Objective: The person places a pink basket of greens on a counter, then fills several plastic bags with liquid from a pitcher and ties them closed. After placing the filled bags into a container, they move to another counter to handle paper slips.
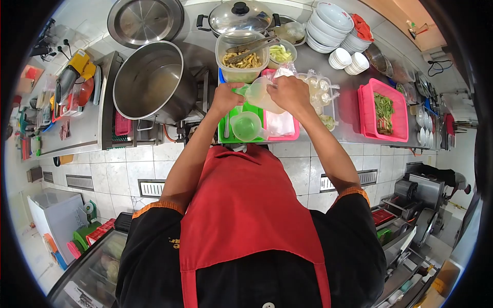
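Between my two hands, above the trays, is a pale translucent plastic vessel (259,91). My left hand (228,97) is closed round a light green handle (240,91) at the vessel's left side. The fingers of my right hand (288,93) are bent and pressed against its right side; their tips are partly hidden. Below stands a translucent measuring cup (245,126) in a green tray (229,137), beside a spoon (227,123). Under my right hand, a pink tray (291,131) holds white sheets or bags. Tied clear plastic bags (319,92) fill a container just right of it.
A large steel pot (149,82) stands at left. Behind my hands are a tub of brownish food with tongs (241,60) and a lidded pan (240,20). Bowls (328,25) are stacked at back right, near a pink basket of greens (382,113). Another person (447,177) is far right.
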`<action>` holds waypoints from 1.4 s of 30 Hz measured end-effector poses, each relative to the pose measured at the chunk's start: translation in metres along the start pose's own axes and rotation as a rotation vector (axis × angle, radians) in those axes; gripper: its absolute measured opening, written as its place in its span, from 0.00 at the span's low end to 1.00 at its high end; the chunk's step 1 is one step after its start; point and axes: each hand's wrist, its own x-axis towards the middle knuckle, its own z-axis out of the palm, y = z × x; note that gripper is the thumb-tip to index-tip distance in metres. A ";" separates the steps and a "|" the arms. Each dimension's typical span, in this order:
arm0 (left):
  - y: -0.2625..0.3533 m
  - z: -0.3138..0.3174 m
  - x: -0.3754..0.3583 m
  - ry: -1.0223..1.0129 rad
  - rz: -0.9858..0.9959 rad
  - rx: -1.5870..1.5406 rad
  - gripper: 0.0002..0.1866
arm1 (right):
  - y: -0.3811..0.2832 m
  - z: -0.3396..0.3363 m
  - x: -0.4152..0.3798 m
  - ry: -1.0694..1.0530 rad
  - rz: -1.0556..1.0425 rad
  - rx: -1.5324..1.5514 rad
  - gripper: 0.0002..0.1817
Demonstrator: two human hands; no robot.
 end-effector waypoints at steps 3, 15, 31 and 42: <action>-0.002 0.000 0.001 0.004 -0.003 0.010 0.27 | 0.002 0.005 0.003 0.017 -0.017 -0.002 0.19; 0.005 0.003 0.000 0.020 -0.006 -0.001 0.28 | 0.001 0.000 0.009 0.030 -0.080 -0.026 0.18; 0.022 -0.043 -0.008 0.037 -0.033 -0.159 0.27 | 0.069 0.065 0.002 -0.265 0.013 0.955 0.14; 0.221 -0.148 -0.073 -0.524 0.084 0.152 0.23 | 0.065 0.164 0.006 -0.189 0.042 1.164 0.06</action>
